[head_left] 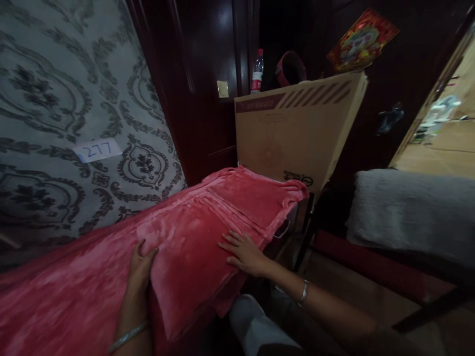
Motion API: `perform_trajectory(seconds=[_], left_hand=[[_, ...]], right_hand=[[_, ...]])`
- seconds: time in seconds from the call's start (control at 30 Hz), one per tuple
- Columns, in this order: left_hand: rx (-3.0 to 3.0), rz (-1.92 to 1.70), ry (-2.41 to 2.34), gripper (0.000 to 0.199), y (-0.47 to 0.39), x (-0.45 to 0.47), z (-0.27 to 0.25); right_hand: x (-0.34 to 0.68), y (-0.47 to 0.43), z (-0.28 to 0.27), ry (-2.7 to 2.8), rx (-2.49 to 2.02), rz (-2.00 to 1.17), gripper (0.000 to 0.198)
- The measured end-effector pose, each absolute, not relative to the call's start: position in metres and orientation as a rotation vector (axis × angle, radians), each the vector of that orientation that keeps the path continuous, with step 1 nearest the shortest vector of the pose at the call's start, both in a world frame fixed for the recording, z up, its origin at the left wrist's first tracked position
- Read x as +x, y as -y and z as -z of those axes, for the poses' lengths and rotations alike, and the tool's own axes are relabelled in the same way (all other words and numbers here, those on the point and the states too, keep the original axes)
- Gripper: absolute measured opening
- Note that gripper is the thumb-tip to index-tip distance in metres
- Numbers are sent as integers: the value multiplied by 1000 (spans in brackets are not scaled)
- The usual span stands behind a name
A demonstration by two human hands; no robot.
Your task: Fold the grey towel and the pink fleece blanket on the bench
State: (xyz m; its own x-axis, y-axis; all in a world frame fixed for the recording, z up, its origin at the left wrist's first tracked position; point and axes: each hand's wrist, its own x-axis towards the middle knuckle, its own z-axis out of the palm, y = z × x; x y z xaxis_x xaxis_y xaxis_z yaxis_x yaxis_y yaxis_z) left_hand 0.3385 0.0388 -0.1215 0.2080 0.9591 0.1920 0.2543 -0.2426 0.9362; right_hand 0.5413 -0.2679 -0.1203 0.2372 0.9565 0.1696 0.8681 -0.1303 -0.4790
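Note:
A pink plush pillow (191, 247) lies on a surface spread with a matching pink plush cover (74, 287). My left hand (141, 264) is at the pillow's left edge, thumb and fingers apart, touching its side. Flat on the pillow's right part rests my right hand (245, 253), its fingers spread and nothing in them. Beyond the pillow, the pink cloth forms flat folds (256, 195) up to the far end. Each wrist wears a bangle.
A large cardboard box (289, 133) stands past the far end, with a plastic bottle (257, 71) at its upper edge. On the right is a grey fluffy cloth (411, 207) above a red bar (367, 262). Patterned wallpaper (144, 163) borders the left side. My leg (256, 321) shows below.

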Motion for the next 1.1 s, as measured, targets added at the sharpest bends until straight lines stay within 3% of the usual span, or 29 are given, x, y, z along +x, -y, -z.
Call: perform_trajectory(seconds=[0.23, 0.47, 0.63, 0.77, 0.83, 0.97, 1.1], left_hand=[[1721, -1007, -1398, 74, -57, 339, 112], [1747, -964, -1175, 65, -116, 358, 85], [1707, -835, -1043, 46, -144, 371, 80], [1612, -776, -968, 53, -155, 370, 84], [1566, -770, -934, 57, -156, 368, 86], [1490, -749, -888, 57, -155, 365, 88], [1423, -752, -820, 59, -153, 366, 85]], right_hand=[[572, 261, 161, 1308, -1864, -171, 67], [590, 264, 188, 1010, -1667, -220, 69], [590, 271, 165, 896, -1535, -442, 77], [583, 274, 142, 639, -1332, -778, 82], [573, 277, 137, 437, -1170, -842, 77], [541, 286, 142, 249, -928, -853, 49], [501, 292, 147, 264, -865, -977, 43]])
